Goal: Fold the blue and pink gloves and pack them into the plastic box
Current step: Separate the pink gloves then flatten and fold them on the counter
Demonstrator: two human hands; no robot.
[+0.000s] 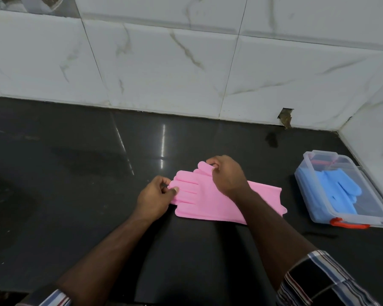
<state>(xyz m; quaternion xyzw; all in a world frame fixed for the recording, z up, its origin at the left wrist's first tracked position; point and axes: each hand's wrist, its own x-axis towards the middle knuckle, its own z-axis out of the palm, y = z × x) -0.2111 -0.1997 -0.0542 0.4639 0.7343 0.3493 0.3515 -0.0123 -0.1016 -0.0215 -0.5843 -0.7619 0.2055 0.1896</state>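
The pink glove lies flat at 6 o'clock. The left hand pinches its fingertips and the right hand its thumb, likely to fold. The blue gloves sit in the plastic box at 3 o'clock.

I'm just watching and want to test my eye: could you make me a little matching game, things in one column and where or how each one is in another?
Things:
1. pink glove
2. blue gloves
3. left hand
4. right hand

States:
A. inside the clear plastic box
B. pinching the glove's thumb
C. flat on the dark countertop
D. pinching the glove's fingertips

Pairs: 1-C, 2-A, 3-D, 4-B
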